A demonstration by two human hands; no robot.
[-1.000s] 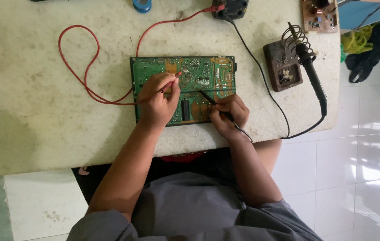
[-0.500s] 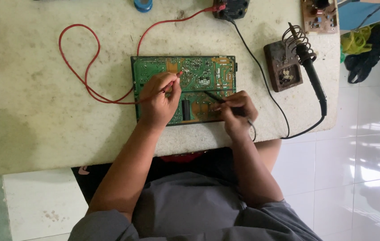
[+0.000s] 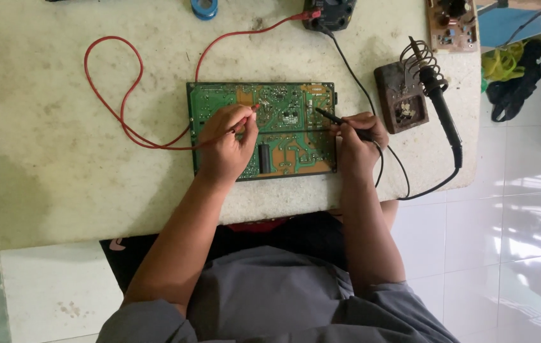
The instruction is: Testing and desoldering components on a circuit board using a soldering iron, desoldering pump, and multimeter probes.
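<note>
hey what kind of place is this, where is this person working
Likely a small electronics repair bench: a green circuit board lies on the worn pale table, a black soldering iron rests in its coiled-wire stand, and both hands hold meter probes.

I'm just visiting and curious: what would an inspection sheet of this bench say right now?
Surface: pale, stained worktable.
Job's things: green circuit board lying flat; red probe and black probe touching it.
Clutter: soldering iron in its coil stand; small board; blue roll; meter at the far edge.
Grips: left hand pinches the red probe; right hand holds the black probe.
Cables: red lead looped on the table; black lead; iron cord.
Surroundings: white tiled floor.
</note>
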